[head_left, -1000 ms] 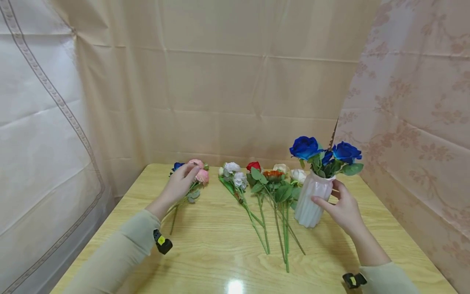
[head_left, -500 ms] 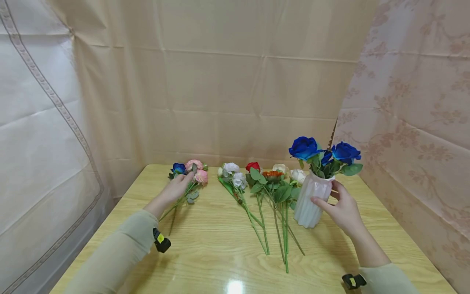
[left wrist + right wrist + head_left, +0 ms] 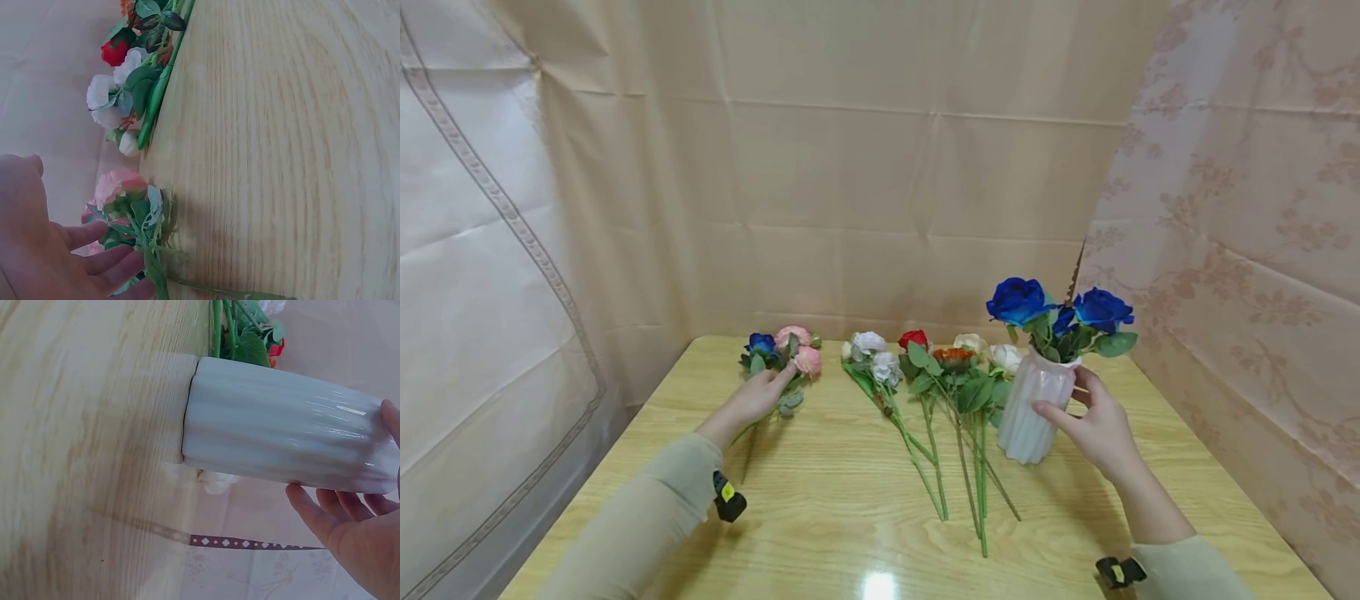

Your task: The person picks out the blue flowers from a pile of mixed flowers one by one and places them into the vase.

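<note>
At the table's back left, my left hand (image 3: 754, 398) reaches over a small bunch with pink flowers (image 3: 808, 362) and a blue rose (image 3: 762, 344). In the left wrist view its loosely bent fingers (image 3: 119, 265) lie at the leaves and green stems (image 3: 153, 269), the thumb apart; whether they touch is hard to tell. On the right, my right hand (image 3: 1097, 421) holds a white ribbed vase (image 3: 1033, 412) near its neck, thumb in front and fingers around the far side. The vase stands on the table with blue roses (image 3: 1017, 302) in it.
Mid-table lie white flowers (image 3: 886, 368), a red rose (image 3: 914, 339), an orange flower (image 3: 953, 357) and a white rose (image 3: 1004, 358), their green stems pointing to the near edge. Cloth hangs behind the wooden table (image 3: 820, 508) and on both sides.
My left hand has come down and slightly nearer from over the pink flowers to their stems, uncovering the blue rose. My right hand and the vase stay put.
</note>
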A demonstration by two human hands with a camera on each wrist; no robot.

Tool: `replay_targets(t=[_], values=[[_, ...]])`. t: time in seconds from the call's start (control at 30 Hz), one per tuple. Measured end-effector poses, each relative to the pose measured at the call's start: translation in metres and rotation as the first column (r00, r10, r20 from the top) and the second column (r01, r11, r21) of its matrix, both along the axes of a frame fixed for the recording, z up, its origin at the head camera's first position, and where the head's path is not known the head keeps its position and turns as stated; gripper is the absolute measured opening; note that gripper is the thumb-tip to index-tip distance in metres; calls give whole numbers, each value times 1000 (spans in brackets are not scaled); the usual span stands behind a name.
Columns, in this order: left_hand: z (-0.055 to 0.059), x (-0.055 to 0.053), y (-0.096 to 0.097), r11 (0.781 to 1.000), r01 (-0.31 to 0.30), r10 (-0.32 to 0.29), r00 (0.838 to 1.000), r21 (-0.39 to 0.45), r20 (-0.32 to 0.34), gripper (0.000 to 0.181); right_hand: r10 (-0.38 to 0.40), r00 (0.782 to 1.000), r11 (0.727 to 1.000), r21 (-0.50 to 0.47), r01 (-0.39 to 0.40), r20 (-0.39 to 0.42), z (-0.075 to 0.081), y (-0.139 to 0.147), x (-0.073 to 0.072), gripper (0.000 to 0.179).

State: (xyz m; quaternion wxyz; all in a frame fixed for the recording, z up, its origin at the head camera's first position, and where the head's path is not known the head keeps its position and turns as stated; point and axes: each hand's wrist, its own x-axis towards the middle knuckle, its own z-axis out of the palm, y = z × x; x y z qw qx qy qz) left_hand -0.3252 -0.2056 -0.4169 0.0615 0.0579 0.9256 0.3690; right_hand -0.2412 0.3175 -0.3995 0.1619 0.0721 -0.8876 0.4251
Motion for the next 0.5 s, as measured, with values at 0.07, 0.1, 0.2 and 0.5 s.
replay_targets(t=[0.07, 0.1, 0.2, 0.5], values=[[-1, 0, 0, 1000, -3, 4, 1000, -7, 7, 97, 0, 1000, 1000, 2, 0, 7, 0, 0, 0, 89], [-1, 1, 0, 1000, -7, 7, 1000, -8, 9, 95, -1, 1000, 1000, 5, 1, 9, 0, 0, 1, 90], [-3, 1, 1, 1000, -11, 12, 1000, -19, 29, 88, -2, 1000, 1000, 2, 2, 12, 0, 0, 1, 90], [-4, 4, 11, 999, -11, 14, 996, -35, 86, 87, 9, 1000, 1000, -5, -9, 15, 4, -1, 1, 87]])
